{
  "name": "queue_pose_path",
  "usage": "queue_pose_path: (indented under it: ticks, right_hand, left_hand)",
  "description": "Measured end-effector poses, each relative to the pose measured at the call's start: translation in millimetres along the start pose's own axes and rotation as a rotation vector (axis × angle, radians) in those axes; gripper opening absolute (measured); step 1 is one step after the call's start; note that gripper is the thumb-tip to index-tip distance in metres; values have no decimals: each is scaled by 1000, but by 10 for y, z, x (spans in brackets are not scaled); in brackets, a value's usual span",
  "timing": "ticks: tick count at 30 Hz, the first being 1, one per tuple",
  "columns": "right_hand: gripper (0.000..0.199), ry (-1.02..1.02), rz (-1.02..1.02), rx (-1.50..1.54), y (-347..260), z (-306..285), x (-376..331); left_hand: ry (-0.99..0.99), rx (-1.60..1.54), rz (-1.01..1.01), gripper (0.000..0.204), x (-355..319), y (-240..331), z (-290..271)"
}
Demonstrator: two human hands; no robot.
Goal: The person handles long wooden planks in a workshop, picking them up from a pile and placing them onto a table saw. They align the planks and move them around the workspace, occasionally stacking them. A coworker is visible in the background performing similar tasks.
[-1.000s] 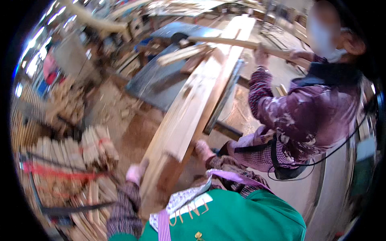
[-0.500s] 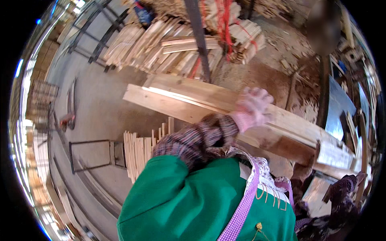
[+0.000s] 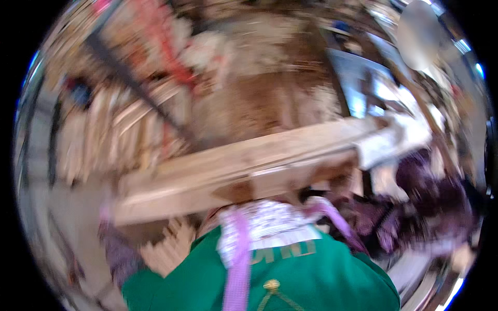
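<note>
The picture is heavily blurred by motion. A stack of long pale wooden planks [image 3: 233, 171] runs across the middle, from lower left up to the right, just above my green apron [image 3: 290, 274]. My left hand [image 3: 107, 213] is a pinkish smear at the planks' left end, with my plaid sleeve [image 3: 118, 251] below it; it seems to grip the planks there. I cannot make out my right hand; the planks and the apron's top hide that side.
A person in a purple patterned top [image 3: 425, 207] stands close at the right, by the planks' far end. Bundles of wood strips [image 3: 129, 124] with red straps lie at the upper left. A grey-blue machine table [image 3: 358, 78] is at the upper right, sawdust-covered floor [image 3: 259, 98] between.
The view has swung sharply again. The planks now slope up to the right with the person in purple back in sight. The hand seen on top of the planks is no longer visible.
</note>
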State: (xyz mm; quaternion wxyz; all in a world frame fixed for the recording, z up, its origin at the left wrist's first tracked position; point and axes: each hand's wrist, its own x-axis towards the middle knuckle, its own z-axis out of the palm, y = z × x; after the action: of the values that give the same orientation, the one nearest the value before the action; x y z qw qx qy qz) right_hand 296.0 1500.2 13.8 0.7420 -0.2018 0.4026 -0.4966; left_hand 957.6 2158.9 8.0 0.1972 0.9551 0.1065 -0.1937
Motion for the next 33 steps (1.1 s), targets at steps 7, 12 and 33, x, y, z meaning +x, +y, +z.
queue_pose_path:
  ticks: [7,12,33]
  right_hand:
    - [40,171,30,172,190,97,-31]
    - [43,174,72,-20,76,-105,63]
    - [30,125,53,-171,-337,-953,1373]
  left_hand:
    - [33,-126,10,96,93,461,154]
    - [24,-213,77,86,135,713,594]
    - [-41,-497,475,92,-1479,1306,1723]
